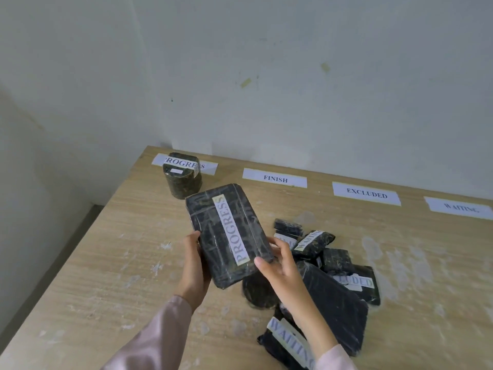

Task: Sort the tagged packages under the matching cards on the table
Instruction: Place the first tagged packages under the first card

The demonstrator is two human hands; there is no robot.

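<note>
A flat black package tagged PROGRESS (pixel 229 233) is held above the table between both hands. My left hand (pixel 193 268) grips its left edge and my right hand (pixel 280 265) holds its lower right corner. White cards lie along the far edge: PROGRESS (pixel 208 166), FINISH (pixel 274 178), EXCLUDED (pixel 366 193), WAITING (pixel 459 208). A black cylindrical package tagged PROGRESS (pixel 181 174) stands on the PROGRESS card. To the right lies a pile of black packages (pixel 333 289), with WAITING (pixel 313 240) (pixel 292 343) and EXCLUDED (pixel 357 281) tags showing.
The wooden table (pixel 106 263) stands in a corner, with white walls behind and to the left. Its left edge drops to the floor. A round black package (pixel 256 292) lies partly hidden under my right hand.
</note>
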